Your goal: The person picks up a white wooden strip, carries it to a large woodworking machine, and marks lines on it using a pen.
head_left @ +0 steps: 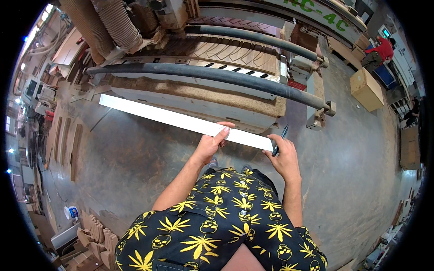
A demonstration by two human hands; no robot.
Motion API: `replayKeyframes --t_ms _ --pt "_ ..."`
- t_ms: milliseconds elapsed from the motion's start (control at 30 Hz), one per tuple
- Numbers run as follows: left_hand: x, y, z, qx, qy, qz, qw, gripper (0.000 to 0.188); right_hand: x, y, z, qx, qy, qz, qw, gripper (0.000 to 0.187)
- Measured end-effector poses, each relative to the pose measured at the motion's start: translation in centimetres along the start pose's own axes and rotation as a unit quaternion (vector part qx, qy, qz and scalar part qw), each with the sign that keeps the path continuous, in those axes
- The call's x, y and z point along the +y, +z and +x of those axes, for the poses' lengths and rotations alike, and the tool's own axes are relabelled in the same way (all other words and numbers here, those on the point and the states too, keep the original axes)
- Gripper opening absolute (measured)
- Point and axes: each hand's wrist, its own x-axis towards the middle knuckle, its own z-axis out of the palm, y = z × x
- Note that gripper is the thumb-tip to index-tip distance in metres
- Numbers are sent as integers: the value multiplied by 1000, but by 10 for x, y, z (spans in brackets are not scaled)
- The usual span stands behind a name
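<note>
A long, narrow white strip [176, 118] stretches across in front of me, slanting down from the upper left to the right. My left hand [214, 142] is closed around it right of its middle, thumb on top and fingers beneath. At the strip's right end, my right hand [284, 156] pinches the edge between thumb and fingertips. A dark pen [284, 132] is also tucked in the right hand, pointing up beside the strip's end. What the strip is made of I cannot tell.
Ahead stands a large cutting machine with black rollers [203, 76], ribbed hoses [115, 22] and carved wood panels [226, 49] on its bed. A cardboard box [366, 89] and a person in red [383, 50] are far right. Wooden strips [76, 151] and a white bucket [71, 212] lie left.
</note>
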Motion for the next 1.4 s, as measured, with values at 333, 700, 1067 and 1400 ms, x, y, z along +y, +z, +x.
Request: replayKeyframes --t_ms 333,700,1067,1400 --pt "-9 1 9 16 -4 -39 999 28 4 -1 7 0 -5 -2 1000 50" --pt "-3 2 7 23 -8 -35 999 29 2 -3 14 -14 1 1 1000 48" --pt "-9 5 8 12 3 -43 999 24 7 -4 14 -26 10 6 1000 50" --pt "-9 3 12 19 -6 -53 998 25 5 -6 18 -12 -9 1 1000 50"
